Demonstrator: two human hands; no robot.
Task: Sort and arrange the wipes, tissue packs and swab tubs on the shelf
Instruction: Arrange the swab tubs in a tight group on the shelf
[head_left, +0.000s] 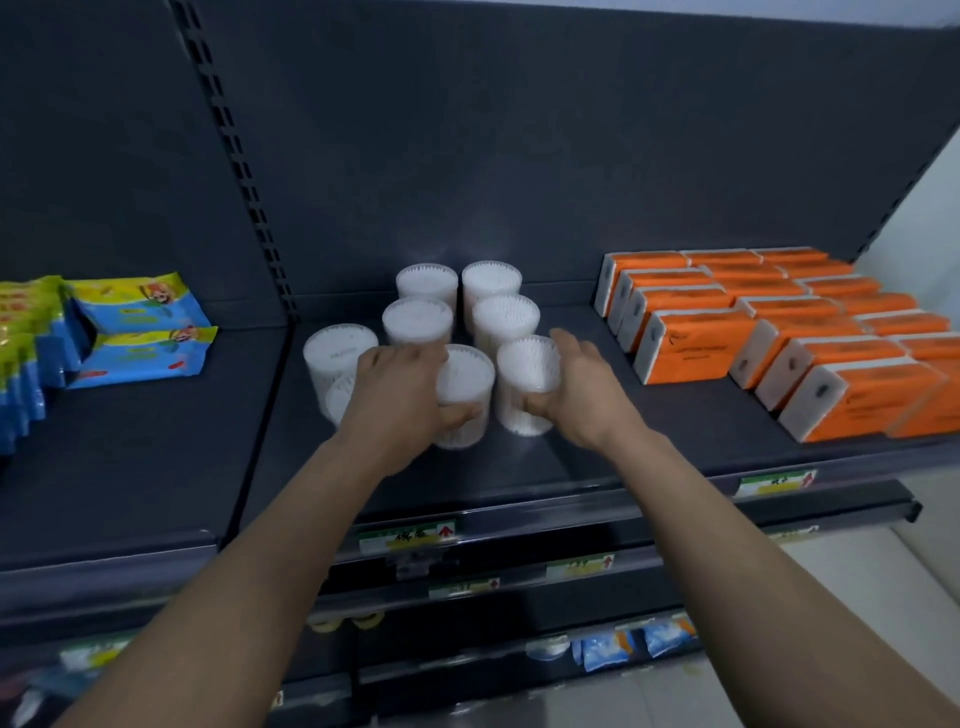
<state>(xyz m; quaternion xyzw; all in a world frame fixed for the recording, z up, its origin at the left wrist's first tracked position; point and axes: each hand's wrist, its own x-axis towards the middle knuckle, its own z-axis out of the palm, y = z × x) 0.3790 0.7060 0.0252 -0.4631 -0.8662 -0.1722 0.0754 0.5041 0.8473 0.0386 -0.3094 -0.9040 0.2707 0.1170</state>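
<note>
Several clear swab tubs (415, 319) stand in two rows in the middle of the dark shelf (519, 467). My left hand (400, 387) grips the front tub of the left row (467, 374), thumb round its near side. My right hand (576, 387) grips the front tub of the right row (527, 364) from the right. Two more tubs (337, 351) stand to the left, partly hidden behind my left hand. Blue and yellow wipes packs (140, 332) lie at the left. Orange tissue packs (696, 343) fill the right end in rows.
A slotted upright (244, 171) divides the back panel. Price tags (405, 538) run along the shelf's front rail. Lower shelves hold small blue packets (602, 647). Bare shelf surface lies between the wipes and the tubs and in front of the tubs.
</note>
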